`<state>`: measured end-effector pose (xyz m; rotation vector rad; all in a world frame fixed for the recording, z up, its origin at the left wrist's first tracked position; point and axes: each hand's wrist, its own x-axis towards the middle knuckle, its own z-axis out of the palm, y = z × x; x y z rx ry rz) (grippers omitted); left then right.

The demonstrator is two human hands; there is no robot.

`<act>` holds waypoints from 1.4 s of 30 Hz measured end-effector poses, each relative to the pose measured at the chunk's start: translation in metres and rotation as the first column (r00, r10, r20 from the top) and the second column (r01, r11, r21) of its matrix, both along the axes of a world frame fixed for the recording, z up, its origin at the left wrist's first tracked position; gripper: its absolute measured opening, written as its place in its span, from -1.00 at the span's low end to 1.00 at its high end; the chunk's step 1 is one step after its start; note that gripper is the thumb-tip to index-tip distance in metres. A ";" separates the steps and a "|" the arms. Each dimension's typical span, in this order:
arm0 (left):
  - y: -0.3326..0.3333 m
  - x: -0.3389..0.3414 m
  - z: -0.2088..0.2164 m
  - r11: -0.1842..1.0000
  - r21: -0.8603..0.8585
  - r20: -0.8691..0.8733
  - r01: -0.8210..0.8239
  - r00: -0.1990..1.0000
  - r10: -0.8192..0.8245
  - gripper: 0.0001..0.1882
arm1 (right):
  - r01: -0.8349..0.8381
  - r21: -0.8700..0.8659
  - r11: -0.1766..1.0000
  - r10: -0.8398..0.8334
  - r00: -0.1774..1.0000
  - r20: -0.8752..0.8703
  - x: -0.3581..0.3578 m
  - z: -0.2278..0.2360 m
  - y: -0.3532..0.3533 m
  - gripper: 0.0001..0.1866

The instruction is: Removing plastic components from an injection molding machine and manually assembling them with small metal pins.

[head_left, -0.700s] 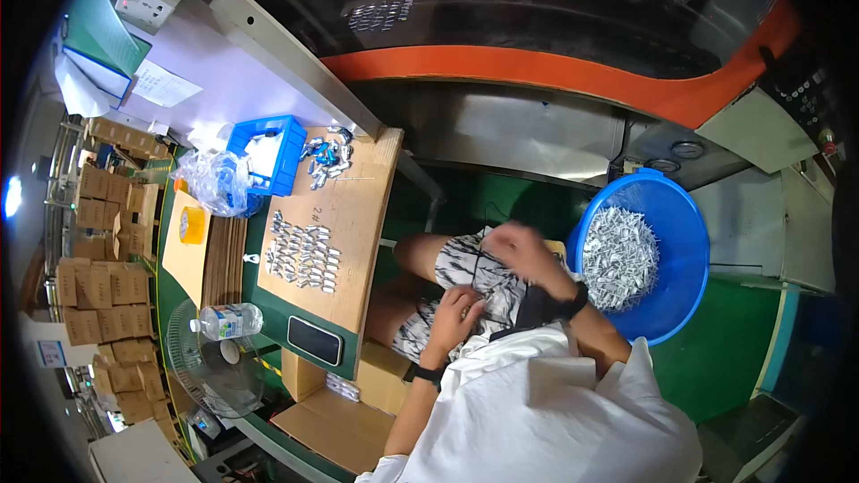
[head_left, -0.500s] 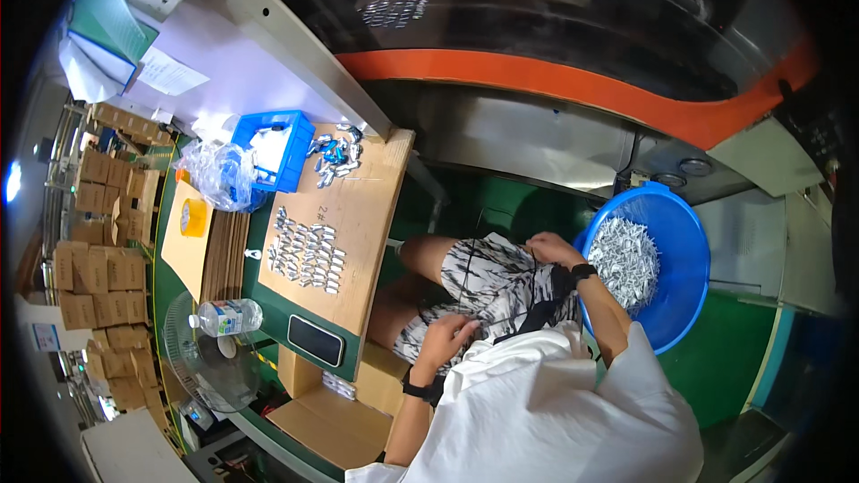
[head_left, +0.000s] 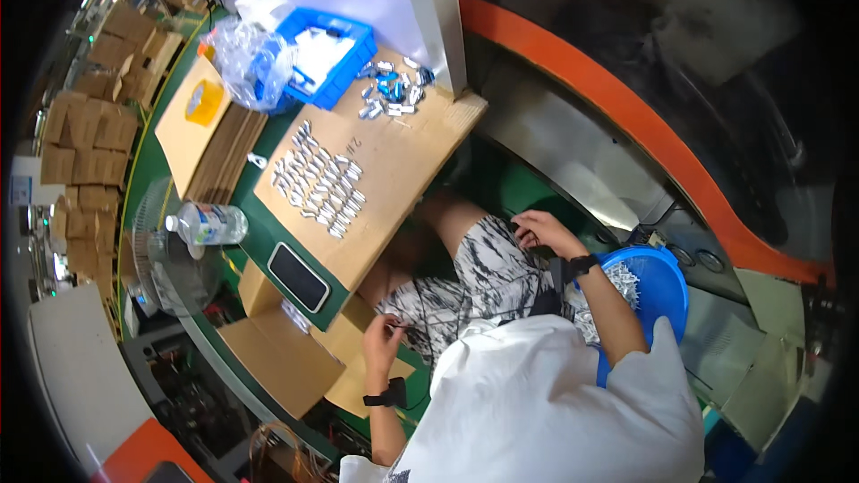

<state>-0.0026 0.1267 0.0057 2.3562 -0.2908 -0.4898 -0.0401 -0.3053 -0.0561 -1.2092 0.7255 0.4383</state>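
My left hand (head_left: 383, 345) is closed at the outer side of my left thigh, beside the table's near edge. A small dark, thin piece shows at its fingertips, too small to name. My right hand (head_left: 548, 233) hovers over my right thigh with its fingers curled together; what they hold, if anything, cannot be made out. Both wrists wear black bands. Behind my right forearm stands a blue tub (head_left: 667, 291) with many small silvery metal pieces (head_left: 624, 282) in it. Rows of similar metal pieces (head_left: 322, 183) lie on a cardboard sheet (head_left: 385, 188) on the table to my left.
A blue bin (head_left: 344, 72) and a loose pile of metal and blue pieces (head_left: 394, 89) are at the table's far end. A phone (head_left: 299, 277), a plastic bottle (head_left: 210, 224), stacked cardboard (head_left: 201, 139) and yellow tape (head_left: 205, 103) lie nearby. An orange-edged machine (head_left: 617, 116) stands beyond.
The view has turned and shifted, so table and tub sit differently in it. My left hand has moved outward off my lap and closed. The right hand remains over my right thigh.
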 end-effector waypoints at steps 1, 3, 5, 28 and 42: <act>0.006 -0.005 -0.006 0.995 -0.095 0.037 -0.033 0.999 0.037 -0.80 | -0.038 -0.008 0.999 0.038 0.999 -0.016 0.007 0.006 -0.003 -0.71; 0.009 -0.025 -0.003 0.993 -0.064 -0.014 -0.096 0.995 0.096 -0.81 | -0.094 -0.003 0.996 0.094 0.995 -0.036 0.016 0.012 -0.009 -0.69; 0.005 -0.039 -0.002 0.987 -0.031 -0.062 -0.156 0.986 0.154 -0.81 | -0.151 0.005 0.989 0.151 0.987 -0.063 0.032 0.017 -0.014 -0.67; -0.017 -0.081 -0.008 0.983 0.023 -0.188 -0.179 0.965 0.181 -0.61 | -0.601 -0.776 0.189 0.864 0.477 -0.159 0.050 -0.001 0.084 0.03; -0.020 -0.086 -0.040 0.922 -0.012 0.020 -0.386 0.922 0.386 -0.78 | -0.544 -0.839 -0.007 0.905 0.354 -0.236 0.054 -0.004 0.085 0.05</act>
